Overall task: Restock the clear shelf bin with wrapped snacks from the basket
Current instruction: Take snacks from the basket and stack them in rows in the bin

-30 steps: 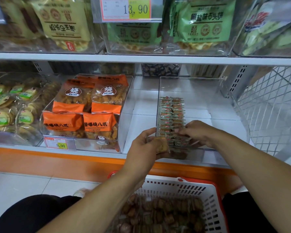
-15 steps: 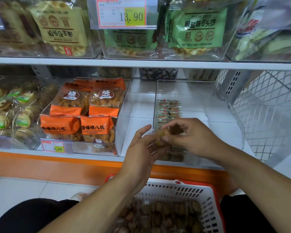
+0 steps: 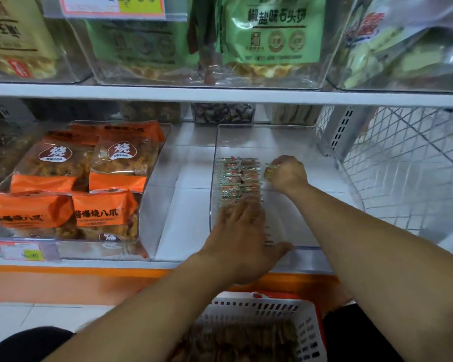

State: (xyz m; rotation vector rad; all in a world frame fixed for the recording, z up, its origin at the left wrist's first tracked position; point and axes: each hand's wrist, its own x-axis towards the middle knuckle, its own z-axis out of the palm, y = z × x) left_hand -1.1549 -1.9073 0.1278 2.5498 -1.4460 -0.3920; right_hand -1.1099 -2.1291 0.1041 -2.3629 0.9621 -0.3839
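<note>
- Head view: clear plastic shelf bin (image 3: pixel 293 142) sits on the lower white shelf, holding two neat rows of small wrapped snacks (image 3: pixel 239 178) along its left side, leaving room for more on the right.
- Right hand (image 3: pixel 288 173) pinches one wrapped snack (image 3: pixel 269 170) at the far end of the rows, apparently starting a third.
- Left hand (image 3: pixel 243 236), fingers spread flat, rests on the near rows, likely steadying them.
- White slotted plastic basket (image 3: pixel 306 322) below holds more snacks.
</note>
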